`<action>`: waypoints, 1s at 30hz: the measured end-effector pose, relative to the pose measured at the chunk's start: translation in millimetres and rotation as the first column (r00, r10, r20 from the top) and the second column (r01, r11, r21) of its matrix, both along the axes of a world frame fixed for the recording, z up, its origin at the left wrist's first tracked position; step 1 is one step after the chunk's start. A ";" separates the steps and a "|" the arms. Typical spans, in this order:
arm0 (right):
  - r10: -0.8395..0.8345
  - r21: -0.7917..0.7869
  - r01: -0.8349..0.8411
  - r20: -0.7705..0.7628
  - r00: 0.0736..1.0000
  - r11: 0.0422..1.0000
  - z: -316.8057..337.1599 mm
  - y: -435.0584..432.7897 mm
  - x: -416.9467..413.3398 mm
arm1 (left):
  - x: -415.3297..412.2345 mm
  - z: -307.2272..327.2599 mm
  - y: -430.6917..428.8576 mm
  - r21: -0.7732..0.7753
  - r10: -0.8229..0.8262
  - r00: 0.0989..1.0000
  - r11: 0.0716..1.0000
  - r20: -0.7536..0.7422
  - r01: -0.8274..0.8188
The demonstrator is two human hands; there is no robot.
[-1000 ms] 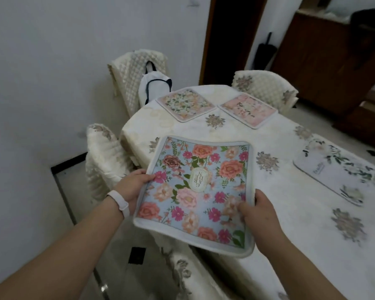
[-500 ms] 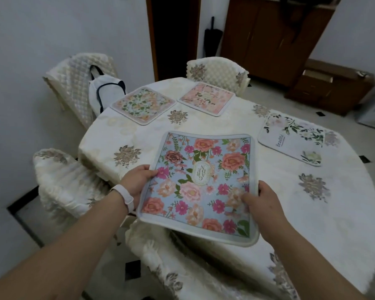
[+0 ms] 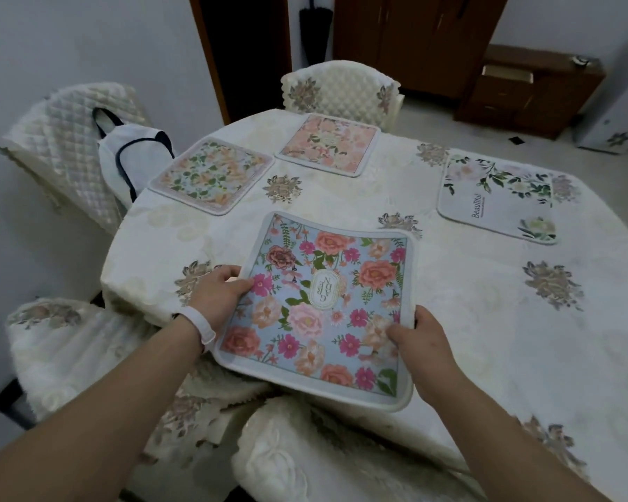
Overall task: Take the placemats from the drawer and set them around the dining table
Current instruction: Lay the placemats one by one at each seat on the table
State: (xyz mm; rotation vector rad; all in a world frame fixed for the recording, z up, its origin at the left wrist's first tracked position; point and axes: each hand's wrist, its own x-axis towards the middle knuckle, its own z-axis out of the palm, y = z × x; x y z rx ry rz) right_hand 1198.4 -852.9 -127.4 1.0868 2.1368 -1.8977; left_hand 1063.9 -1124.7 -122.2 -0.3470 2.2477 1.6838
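Placemat in blue floral print (image 3: 323, 313) sits at the near edge of the dining table (image 3: 468, 320), its near corners overhanging the cloth. Left hand (image 3: 220, 295) pinches its left edge, thumb on top; right hand (image 3: 419, 338) grips its right edge likewise. Three more lie flat farther off: a peach-flowered placemat (image 3: 211, 175), a pink placemat (image 3: 329, 143) and a white leafy placemat (image 3: 497, 193).

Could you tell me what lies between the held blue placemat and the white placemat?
Head view: only bare tablecloth with one flower motif separates the blue placemat from the white placemat.
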 end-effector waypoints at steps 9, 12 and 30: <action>-0.109 0.008 0.109 0.107 0.988 0.994 -34.9 -96.7 -72.5 | -92.9 -32.2 -74.2 -0.001 -0.122 0.991 0.993 0.050 0.122; -0.107 0.021 0.104 0.148 0.983 0.994 -46.3 -122.8 -93.2 | -116.7 -45.9 -97.1 -0.001 -0.131 0.988 0.991 0.085 0.132; -0.077 0.136 0.043 0.255 0.964 0.990 -89.3 -177.3 -166.3 | -198.8 -113.8 -136.6 -0.280 -0.130 0.985 0.947 0.112 0.157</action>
